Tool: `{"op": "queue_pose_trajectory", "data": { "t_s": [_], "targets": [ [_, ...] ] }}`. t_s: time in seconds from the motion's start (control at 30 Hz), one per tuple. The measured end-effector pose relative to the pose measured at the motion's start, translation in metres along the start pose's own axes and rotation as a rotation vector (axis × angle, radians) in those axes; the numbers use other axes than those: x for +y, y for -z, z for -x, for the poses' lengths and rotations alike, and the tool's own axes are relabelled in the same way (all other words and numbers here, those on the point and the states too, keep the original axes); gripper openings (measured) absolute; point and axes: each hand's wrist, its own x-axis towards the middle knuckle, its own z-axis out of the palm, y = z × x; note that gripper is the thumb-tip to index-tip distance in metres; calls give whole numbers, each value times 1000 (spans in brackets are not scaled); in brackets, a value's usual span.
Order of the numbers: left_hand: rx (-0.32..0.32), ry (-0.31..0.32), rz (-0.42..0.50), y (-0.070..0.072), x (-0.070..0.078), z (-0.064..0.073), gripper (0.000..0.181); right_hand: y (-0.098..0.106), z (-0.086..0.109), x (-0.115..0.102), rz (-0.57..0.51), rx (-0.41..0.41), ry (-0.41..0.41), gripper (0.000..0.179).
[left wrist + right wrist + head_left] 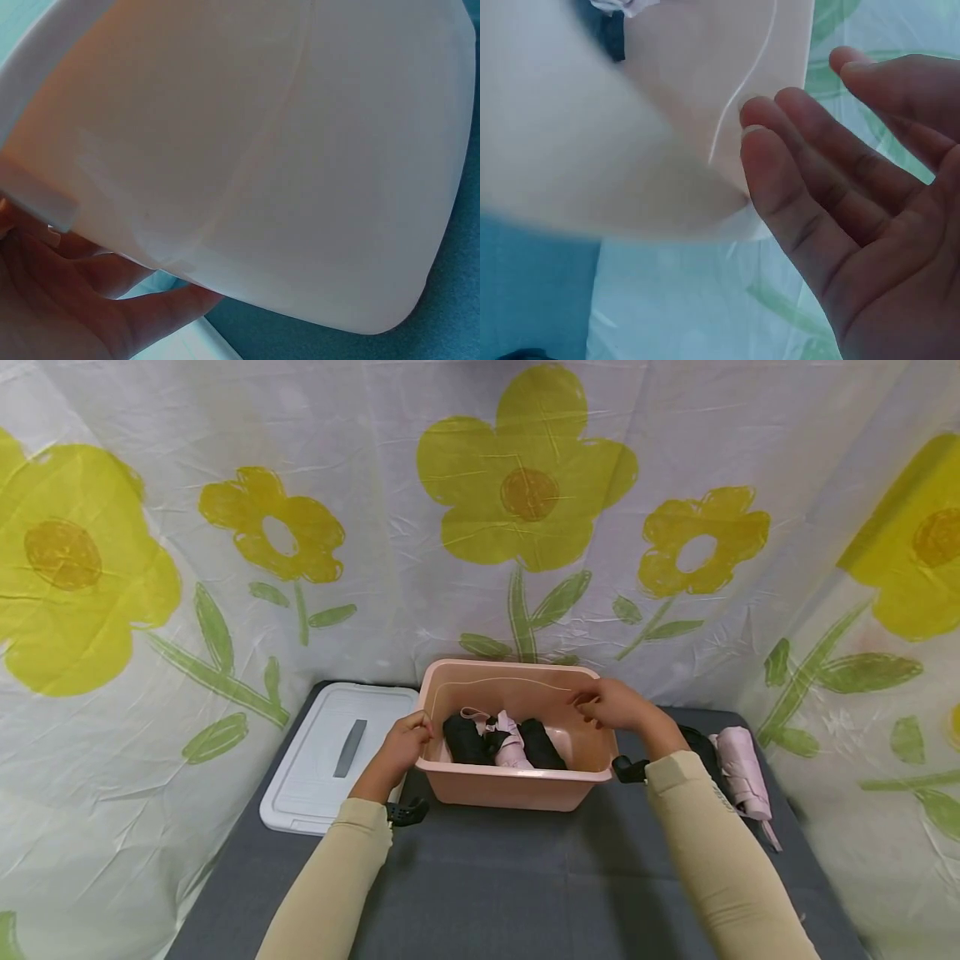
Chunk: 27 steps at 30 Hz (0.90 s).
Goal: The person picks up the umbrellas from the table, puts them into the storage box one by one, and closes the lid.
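A pink plastic bin (510, 792) stands on the dark grey table. Inside it lie a black folded umbrella (465, 741), a pink folded umbrella (512, 745) and another black folded umbrella (542, 747), side by side. My left hand (403, 747) grips the bin's left rim; in the left wrist view its fingers (161, 311) are bent under the rim against the outer wall. Over the bin's right end hovers my right hand (617, 704), its fingers (776, 176) loosely bent, with nothing held. Whether its fingertips touch the wall cannot be told.
Left of the bin lies a white lid (307, 760) with a grey handle (350, 748). At the table's right side are a pink folded umbrella (741, 768) and a black item (699, 747), partly hidden by the right arm. A flowered curtain (390, 610) hangs behind the table (495, 885).
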Motion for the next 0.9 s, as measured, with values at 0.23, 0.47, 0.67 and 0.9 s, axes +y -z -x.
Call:
{"op": "queue_pose_trajectory", "data": {
  "t_s": [0.23,0.47,0.67,0.9],
  "targets": [
    [4,-4,7,1,-1,0,18,3,9,9,-57,28,34,34],
    [-6,-16,17,2,-1,0,15,6,18,20,-90,76,70,32],
    [4,-38,-5,1,-3,-1,16,6,25,27,-79,120,44,33],
    [17,-31,-5,0,-3,-2,16,8,31,35,-28,177,5,34]
  ]
}}
